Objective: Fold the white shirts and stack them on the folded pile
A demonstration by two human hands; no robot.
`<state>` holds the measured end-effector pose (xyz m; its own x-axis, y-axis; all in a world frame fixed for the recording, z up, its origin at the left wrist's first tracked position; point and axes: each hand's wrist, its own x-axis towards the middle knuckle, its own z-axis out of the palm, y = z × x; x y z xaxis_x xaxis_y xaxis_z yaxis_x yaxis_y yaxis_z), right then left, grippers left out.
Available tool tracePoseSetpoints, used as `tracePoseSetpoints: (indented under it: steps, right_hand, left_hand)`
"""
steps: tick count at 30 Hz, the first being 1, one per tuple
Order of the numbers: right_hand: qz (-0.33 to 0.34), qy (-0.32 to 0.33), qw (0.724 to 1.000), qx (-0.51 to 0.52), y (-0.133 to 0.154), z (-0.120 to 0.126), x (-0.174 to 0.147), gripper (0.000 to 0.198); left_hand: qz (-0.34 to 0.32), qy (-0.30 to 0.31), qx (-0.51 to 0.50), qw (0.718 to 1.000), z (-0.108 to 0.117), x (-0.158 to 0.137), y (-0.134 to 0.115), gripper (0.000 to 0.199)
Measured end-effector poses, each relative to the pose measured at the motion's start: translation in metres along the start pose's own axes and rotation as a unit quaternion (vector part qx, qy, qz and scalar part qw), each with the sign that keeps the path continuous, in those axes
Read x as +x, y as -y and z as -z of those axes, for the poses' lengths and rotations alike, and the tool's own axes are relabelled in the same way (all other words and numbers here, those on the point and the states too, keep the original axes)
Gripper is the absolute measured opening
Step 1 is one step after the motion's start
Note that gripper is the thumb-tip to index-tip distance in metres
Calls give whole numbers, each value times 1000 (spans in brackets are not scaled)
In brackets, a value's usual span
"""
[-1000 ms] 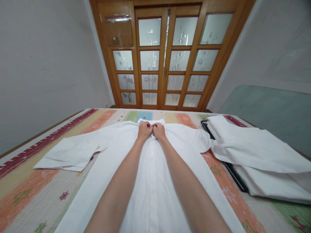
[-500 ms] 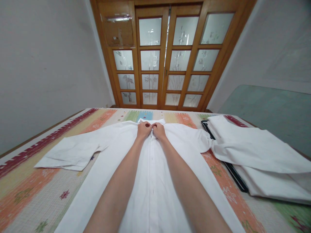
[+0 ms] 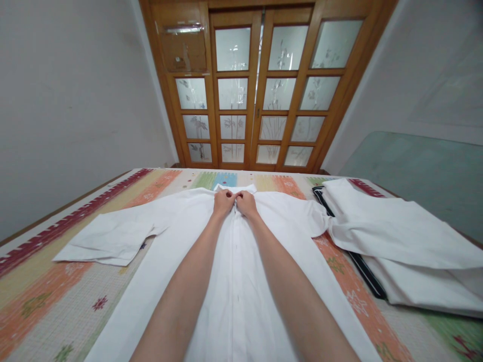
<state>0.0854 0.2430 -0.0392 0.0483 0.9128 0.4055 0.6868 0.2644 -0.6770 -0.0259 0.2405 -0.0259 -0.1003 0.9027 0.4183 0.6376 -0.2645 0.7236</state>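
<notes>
A white long-sleeved shirt (image 3: 177, 221) lies spread flat, front side up, its collar (image 3: 247, 188) at the far end. Just below that collar, my left hand (image 3: 224, 202) pinches the front placket, with the fingertips pressed together. Close beside it, my right hand (image 3: 246, 203) grips the other side of the same placket; the fingertips of both hands meet. Any button between them is hidden by the fingers. Down the shirt's middle runs the placket, with small buttonhole marks showing between my forearms.
A striped, patterned cloth (image 3: 53, 301) covers the surface beneath the shirt. At the right, folded white clothing with a black striped edge (image 3: 368, 276) lies partly under the shirt's right sleeve (image 3: 407, 241). Beyond stand wooden doors with glass panes (image 3: 234, 93); walls flank both sides.
Almost nothing differs. Both hands stay at the collar end with only a tiny shift of the fingers, and the shirt lies as before.
</notes>
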Motion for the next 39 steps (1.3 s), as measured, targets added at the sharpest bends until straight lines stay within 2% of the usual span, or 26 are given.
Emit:
tracePoseSetpoints:
  steps: [9, 16, 22, 31, 39]
  right_hand:
    - [4, -7, 1000, -17, 4, 2, -2, 29]
    - [12, -18, 998, -53, 3, -3, -2, 23]
    - [46, -29, 996, -64, 5, -3, -6, 20]
    - [53, -41, 997, -46, 1, -6, -5, 10]
    - [58, -47, 997, -21, 0, -4, -3, 5]
  left_hand:
    - [33, 1, -21, 999, 0, 2, 1, 9]
    - [46, 7, -26, 999, 2, 4, 3, 11]
    - [53, 8, -43, 998, 3, 5, 3, 11]
    - [71, -1, -69, 995, 3, 6, 3, 9]
    - [60, -2, -86, 994, 1, 7, 8, 9]
